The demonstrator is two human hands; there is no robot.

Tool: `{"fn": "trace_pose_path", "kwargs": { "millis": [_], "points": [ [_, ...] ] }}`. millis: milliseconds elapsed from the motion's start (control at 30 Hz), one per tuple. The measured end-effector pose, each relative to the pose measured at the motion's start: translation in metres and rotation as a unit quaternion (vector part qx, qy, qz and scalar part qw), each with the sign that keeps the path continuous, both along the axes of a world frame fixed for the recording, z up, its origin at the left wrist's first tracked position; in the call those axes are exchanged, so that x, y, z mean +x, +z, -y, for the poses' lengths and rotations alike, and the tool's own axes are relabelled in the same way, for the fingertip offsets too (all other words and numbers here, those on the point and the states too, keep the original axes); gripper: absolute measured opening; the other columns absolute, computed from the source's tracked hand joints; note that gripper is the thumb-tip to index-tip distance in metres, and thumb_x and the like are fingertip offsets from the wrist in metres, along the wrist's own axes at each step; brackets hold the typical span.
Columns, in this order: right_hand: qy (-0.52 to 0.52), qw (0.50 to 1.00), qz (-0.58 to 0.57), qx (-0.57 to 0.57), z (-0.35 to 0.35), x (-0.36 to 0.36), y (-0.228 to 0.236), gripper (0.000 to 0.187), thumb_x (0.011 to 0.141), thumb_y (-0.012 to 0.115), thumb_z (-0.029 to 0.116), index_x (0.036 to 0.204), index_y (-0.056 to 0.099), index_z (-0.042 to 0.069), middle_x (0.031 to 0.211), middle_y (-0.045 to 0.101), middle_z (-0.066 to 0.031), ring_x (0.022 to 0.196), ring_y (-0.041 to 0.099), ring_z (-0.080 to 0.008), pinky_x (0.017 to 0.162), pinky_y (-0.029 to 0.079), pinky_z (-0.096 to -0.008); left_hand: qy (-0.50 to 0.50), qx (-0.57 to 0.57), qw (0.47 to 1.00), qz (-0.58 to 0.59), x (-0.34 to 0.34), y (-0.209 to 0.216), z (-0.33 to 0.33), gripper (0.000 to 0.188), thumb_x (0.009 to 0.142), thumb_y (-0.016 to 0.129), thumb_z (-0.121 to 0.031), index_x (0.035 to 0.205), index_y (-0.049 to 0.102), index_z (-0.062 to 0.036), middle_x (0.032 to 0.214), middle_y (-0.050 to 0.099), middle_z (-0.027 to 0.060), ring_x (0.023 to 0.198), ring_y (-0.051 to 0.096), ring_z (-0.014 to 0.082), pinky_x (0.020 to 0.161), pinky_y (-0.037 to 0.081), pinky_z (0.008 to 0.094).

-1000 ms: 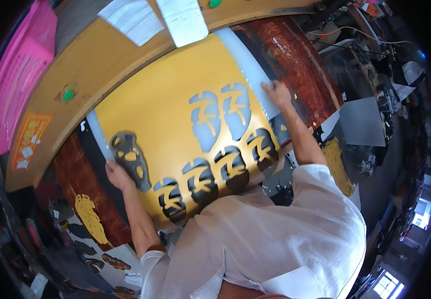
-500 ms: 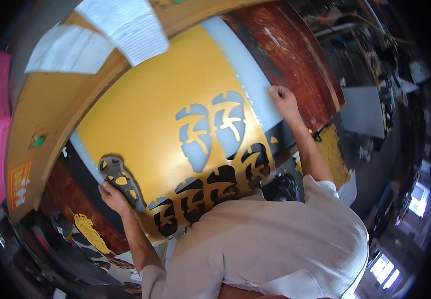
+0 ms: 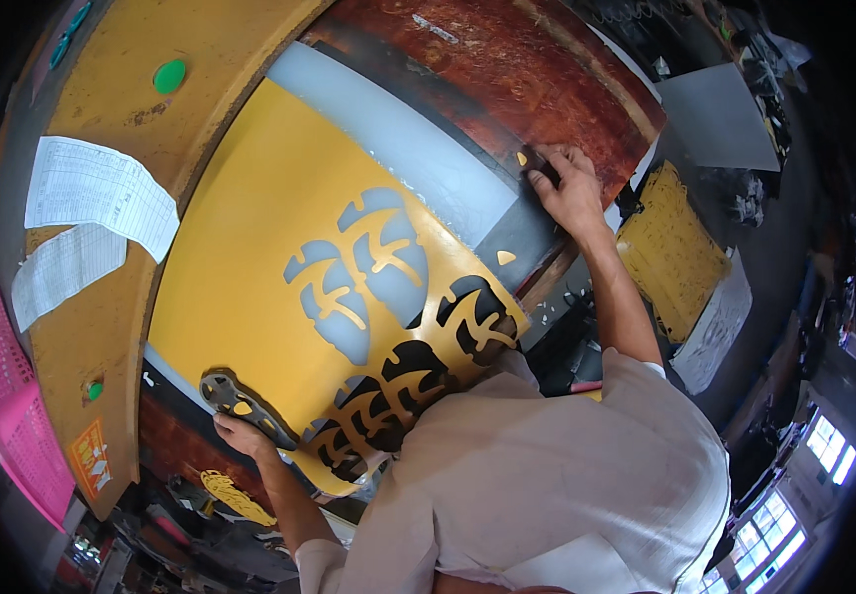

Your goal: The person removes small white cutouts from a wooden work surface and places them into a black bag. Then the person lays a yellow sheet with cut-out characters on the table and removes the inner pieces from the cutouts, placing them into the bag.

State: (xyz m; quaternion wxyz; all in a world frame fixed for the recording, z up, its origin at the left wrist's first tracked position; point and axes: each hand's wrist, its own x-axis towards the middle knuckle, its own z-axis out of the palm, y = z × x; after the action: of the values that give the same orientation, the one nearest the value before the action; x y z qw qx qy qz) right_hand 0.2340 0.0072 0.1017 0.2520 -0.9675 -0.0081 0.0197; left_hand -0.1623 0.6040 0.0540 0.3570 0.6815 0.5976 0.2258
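A large yellow sheet lies on a whitish pad, with several sole-shaped cut-outs along its near and right parts. On the sheet's near left edge rests a dark sole-shaped cutting die, with yellow showing through its openings. My left hand is closed at the die's near side, fingertips against its rim; its grip is partly hidden. My right hand is off to the right, on the dark strip beside a red-brown board. Its fingers are curled round a small dark thing, its kind unclear, beside a yellow scrap.
A yellow-brown machine beam crosses the left side, with paper sheets on it. The worn red-brown board is at the far right. Another yellow scrap lies by the pad. A pink basket stands at far left.
My right hand has left the pad's right edge for the dark strip, where its fingers now curl round the small dark thing. My left hand stays by the die. The whole view has turned.
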Motion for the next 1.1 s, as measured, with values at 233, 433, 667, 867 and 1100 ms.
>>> {"fn": "trace_pose_path", "kwargs": {
  "millis": [233, 433, 667, 867, 1100],
  "points": [
    [0.169, 0.985, 0.017, 0.009, 0.019, 0.014, -0.025, 0.029, 0.098, 0.069, 0.024, 0.121, 0.073, 0.007, 0.118, 0.069, -0.0188, 0.111, 0.065, -0.0414, 0.097, 0.053, -0.0474, -0.005, -0.007, 1.0, -0.014, 0.004, 0.004, -0.002, 0.07, 0.109, 0.047, -0.052, 0.141, 0.056, 0.0089, 0.135, 0.067, 0.0231, 0.113, 0.065, 0.0336, 0.101, 0.05, 0.0418],
    [0.148, 0.953, -0.166, -0.205, 0.044, -0.012, 0.027, 0.022, 0.096, 0.063, 0.017, 0.114, 0.074, 0.011, 0.105, 0.076, -0.0193, 0.099, 0.072, -0.0421, 0.088, 0.058, -0.0502, 0.0, 0.029, 0.997, -0.071, 0.009, 0.011, 0.008, 0.074, 0.107, 0.046, -0.056, 0.146, 0.055, 0.0071, 0.142, 0.063, 0.0259, 0.123, 0.063, 0.0389, 0.106, 0.048, 0.0441],
    [0.231, 0.964, -0.11, -0.075, -0.019, -0.1, 0.004, 0.027, 0.089, 0.071, 0.023, 0.113, 0.071, 0.008, 0.117, 0.07, -0.016, 0.116, 0.066, -0.0401, 0.098, 0.053, -0.0473, -0.052, 0.051, 0.997, -0.034, -0.026, -0.01, -0.011, 0.062, 0.111, 0.043, -0.045, 0.141, 0.059, 0.0071, 0.137, 0.065, 0.0285, 0.124, 0.064, 0.0395, 0.108, 0.047, 0.0425],
    [0.071, 0.927, -0.146, -0.338, 0.03, -0.042, 0.033, 0.04, 0.091, 0.069, 0.035, 0.125, 0.073, 0.016, 0.121, 0.074, -0.0194, 0.114, 0.07, -0.0391, 0.099, 0.055, -0.0504, -0.026, -0.03, 0.997, 0.063, -0.099, -0.018, 0.044, 0.05, 0.108, 0.057, -0.032, 0.139, 0.061, 0.0067, 0.13, 0.068, 0.0239, 0.118, 0.066, 0.0332, 0.107, 0.049, 0.0387],
    [0.194, 0.978, -0.035, 0.066, -0.083, -0.076, 0.009, 0.052, 0.097, 0.073, 0.032, 0.138, 0.066, 0.001, 0.112, 0.076, -0.0182, 0.094, 0.075, -0.0249, 0.083, 0.058, -0.0361, -0.119, 0.107, 0.987, -0.017, -0.125, 0.013, 0.127, 0.044, 0.097, 0.072, -0.029, 0.128, 0.065, 0.0013, 0.142, 0.054, 0.0298, 0.134, 0.051, 0.0459, 0.114, 0.042, 0.0485]
  ]
}}
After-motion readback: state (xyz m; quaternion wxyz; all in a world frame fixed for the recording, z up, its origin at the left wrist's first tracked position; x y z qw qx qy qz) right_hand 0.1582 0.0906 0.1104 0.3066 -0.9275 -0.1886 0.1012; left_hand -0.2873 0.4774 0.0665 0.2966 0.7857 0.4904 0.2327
